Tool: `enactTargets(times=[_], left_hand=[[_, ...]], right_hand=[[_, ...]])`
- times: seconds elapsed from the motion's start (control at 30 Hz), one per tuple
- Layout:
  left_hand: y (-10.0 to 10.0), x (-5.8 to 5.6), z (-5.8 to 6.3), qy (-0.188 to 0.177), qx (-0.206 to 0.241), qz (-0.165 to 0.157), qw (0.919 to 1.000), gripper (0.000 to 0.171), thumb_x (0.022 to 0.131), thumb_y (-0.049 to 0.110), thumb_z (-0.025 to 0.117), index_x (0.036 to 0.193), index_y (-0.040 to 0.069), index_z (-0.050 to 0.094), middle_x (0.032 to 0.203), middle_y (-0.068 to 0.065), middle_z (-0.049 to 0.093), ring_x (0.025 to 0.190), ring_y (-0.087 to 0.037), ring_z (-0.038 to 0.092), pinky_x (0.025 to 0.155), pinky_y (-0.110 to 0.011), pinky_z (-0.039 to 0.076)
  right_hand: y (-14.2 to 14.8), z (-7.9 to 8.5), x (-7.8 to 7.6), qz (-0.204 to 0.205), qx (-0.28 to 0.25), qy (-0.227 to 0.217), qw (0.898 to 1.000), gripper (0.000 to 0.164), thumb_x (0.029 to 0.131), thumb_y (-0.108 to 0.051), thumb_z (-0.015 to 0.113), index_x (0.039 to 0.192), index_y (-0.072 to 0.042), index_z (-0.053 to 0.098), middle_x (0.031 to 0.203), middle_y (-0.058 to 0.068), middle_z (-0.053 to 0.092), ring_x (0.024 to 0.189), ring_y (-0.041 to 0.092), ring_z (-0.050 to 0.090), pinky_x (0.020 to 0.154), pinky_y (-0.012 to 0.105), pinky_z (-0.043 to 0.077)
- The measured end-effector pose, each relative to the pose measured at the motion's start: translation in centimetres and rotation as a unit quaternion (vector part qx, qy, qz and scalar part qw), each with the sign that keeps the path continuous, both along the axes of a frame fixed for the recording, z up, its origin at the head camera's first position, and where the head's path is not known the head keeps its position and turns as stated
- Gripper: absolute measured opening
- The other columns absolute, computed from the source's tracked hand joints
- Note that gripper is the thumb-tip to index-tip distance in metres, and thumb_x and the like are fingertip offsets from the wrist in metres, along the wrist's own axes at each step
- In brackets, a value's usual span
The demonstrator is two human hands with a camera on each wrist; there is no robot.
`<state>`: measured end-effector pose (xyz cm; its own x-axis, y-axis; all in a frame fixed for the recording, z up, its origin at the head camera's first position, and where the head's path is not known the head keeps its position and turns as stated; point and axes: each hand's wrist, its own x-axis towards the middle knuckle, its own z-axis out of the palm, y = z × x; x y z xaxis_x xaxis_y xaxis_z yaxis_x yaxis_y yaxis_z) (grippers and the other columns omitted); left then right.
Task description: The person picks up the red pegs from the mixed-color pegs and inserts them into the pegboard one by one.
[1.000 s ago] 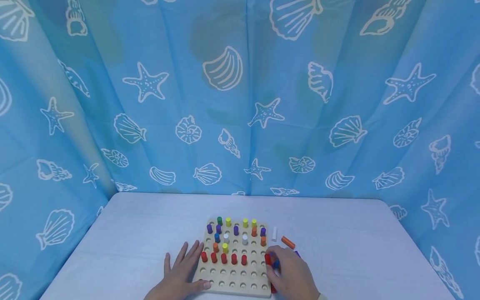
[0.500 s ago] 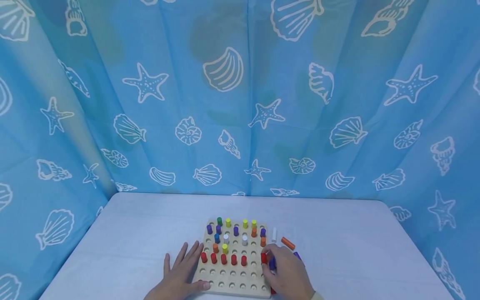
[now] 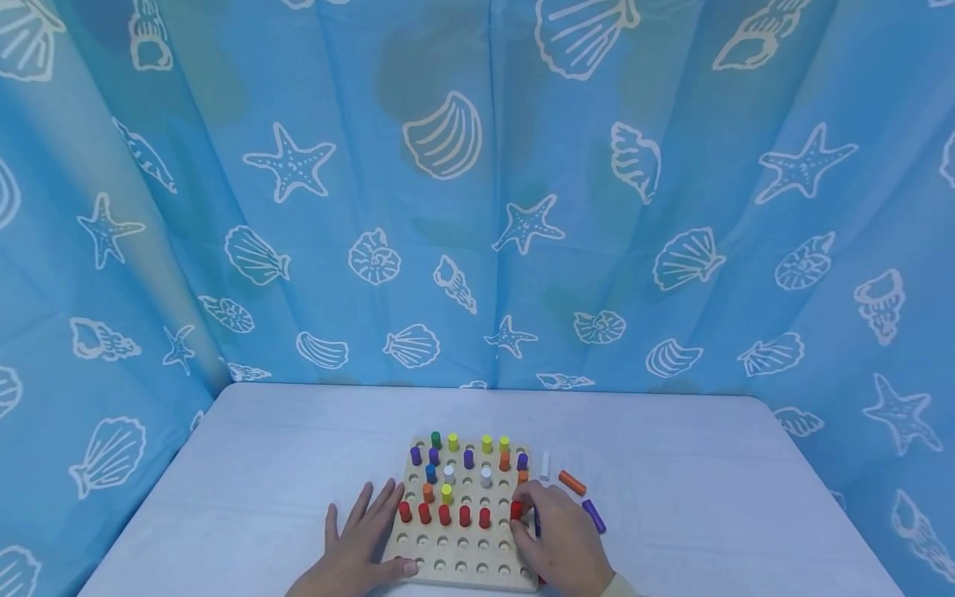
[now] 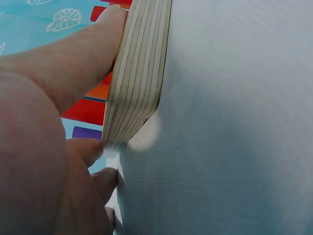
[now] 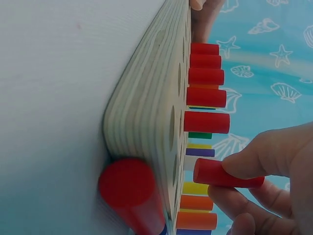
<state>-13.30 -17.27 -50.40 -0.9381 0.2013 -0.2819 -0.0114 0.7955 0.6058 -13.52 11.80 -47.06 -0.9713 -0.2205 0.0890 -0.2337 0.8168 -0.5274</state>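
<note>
A wooden pegboard (image 3: pixel 472 555) lies on the table, with several coloured pegs standing in its holes. My left hand (image 3: pixel 351 547) rests along its left side, fingers spread, the thumb over the near left corner. Above the right part of the board, my right hand (image 3: pixel 565 539) pinches a red peg (image 5: pixel 208 171) between thumb and fingers. The peg's lower end looks clear of the board in the right wrist view. To its left stands a row of red pegs (image 3: pixel 444 515). A loose red peg (image 5: pixel 128 183) lies against the board's side. My right hand partly hides a dark blue peg (image 3: pixel 537 522).
Right of the board lie a white peg (image 3: pixel 545 466), an orange peg (image 3: pixel 572 482) and a purple peg (image 3: pixel 593 516). The white-covered table (image 3: pixel 283 448) reaches back to a blue shell-patterned curtain (image 3: pixel 477 274).
My right hand has moved left with the red peg, from the board's right edge to over its holes. The purple peg on the table has come into fuller view. My left hand stays put.
</note>
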Motion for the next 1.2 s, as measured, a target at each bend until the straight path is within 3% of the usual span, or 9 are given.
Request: enactTargets(times=[0.53,1.2], left_hand=[[-0.3,0.2,0.0,-0.002,-0.005,-0.003,1.0000,0.111,0.074,0.067,0.075,0.160,0.014,0.029,0.165,-0.013,0.024,0.153,-0.043,-0.001,0.107,-0.074,-0.019],[-0.2,0.2,0.3,-0.002,-0.001,-0.001,1.0000,0.111,0.073,0.065,0.077,0.160,0.014,0.029,0.165,-0.013,0.024,0.153,-0.042,0.000,0.107,-0.074,-0.019]], right_hand=[[-1.0,-0.4,0.2,-0.029,0.001,-0.026,0.999,0.022,0.084,-0.022,0.081,0.100,-0.020,0.065,0.086,-0.010,0.065,0.065,0.007,0.044,0.054,0.024,0.036],[-1.3,-0.3,-0.2,-0.026,0.006,-0.046,0.999,0.023,0.085,-0.022,0.080,0.103,-0.019,0.066,0.086,-0.010,0.062,0.063,0.007,0.045,0.054,0.023,0.037]])
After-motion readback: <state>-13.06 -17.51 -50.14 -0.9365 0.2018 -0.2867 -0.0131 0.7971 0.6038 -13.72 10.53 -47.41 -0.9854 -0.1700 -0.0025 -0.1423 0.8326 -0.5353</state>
